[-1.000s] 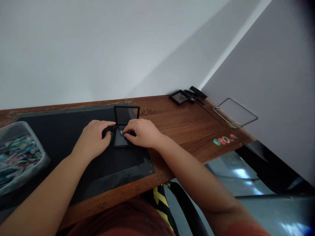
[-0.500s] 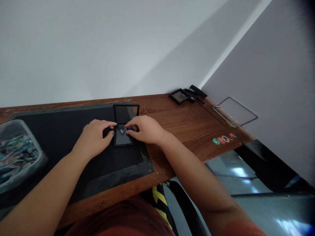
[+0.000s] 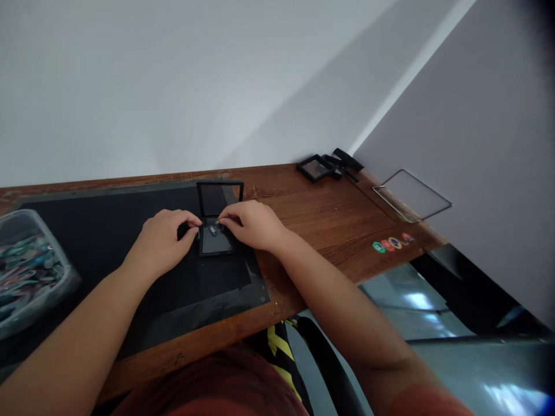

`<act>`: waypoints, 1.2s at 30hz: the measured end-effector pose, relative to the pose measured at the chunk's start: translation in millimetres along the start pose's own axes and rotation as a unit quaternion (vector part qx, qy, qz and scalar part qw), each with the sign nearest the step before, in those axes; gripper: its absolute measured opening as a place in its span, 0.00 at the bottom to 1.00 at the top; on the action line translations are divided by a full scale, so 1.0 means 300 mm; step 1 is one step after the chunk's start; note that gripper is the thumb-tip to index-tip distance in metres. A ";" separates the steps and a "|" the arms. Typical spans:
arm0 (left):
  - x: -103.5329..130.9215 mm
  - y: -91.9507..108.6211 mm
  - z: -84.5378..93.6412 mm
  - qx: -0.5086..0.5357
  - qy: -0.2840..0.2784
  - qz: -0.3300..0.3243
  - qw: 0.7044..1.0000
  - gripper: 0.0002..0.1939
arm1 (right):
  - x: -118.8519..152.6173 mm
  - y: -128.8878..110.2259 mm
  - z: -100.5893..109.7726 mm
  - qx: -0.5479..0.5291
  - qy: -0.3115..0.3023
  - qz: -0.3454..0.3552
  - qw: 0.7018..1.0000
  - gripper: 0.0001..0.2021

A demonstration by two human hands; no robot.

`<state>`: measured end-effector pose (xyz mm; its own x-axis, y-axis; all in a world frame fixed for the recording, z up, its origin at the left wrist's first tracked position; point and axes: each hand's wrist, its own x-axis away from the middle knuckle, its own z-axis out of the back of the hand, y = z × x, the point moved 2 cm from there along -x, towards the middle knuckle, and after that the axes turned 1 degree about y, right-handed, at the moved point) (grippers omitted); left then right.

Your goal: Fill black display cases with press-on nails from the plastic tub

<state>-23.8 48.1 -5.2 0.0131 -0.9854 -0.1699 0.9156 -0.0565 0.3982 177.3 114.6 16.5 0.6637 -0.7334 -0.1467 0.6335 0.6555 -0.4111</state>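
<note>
A small black hinged display frame [image 3: 217, 253] lies on the black mat, its windowed lid [image 3: 221, 184] raised at the back. Inside its lower half sits a tiny pale-and-blue piece [image 3: 212, 230]. My left hand [image 3: 167, 240] is at the frame's left edge, index finger and thumb closed on it near the hinge. A small teal spot shows by the thumb; I cannot tell what it is. Above the right part of the lower half, my right hand [image 3: 254, 225] pinches a tiny object, mostly hidden by the fingertips. A dark bit shows just under them.
At the left stands a clear plastic tub [image 3: 65, 260] full of small coloured pieces. Black frames [image 3: 315, 168] lie at the back right. A thin metal wire frame [image 3: 411, 196] leans on the right wall. Several round coloured stickers [image 3: 387, 245] are near the table's right edge.
My right fingertips have moved slightly left and back over the frame, and their pinch looks tighter. The left hand stays at the frame's edge. The whole view has shifted a little.
</note>
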 end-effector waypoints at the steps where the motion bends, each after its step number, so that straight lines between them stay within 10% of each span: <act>1: 0.000 -0.001 -0.001 -0.002 0.000 0.002 1.000 0.16 | 0.000 0.003 0.003 -0.010 0.007 -0.006 1.000 0.10; 36: 0.005 0.024 -0.006 0.088 0.022 0.019 0.996 0.16 | 0.025 0.037 0.058 -0.073 -0.054 -0.023 0.996 0.08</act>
<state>-16.4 46.4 -4.3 0.0688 -0.9794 -0.1899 0.8300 -0.0494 0.5556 196.3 119.5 26.5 0.6793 -0.7331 -0.0315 0.6041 0.5831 -0.5431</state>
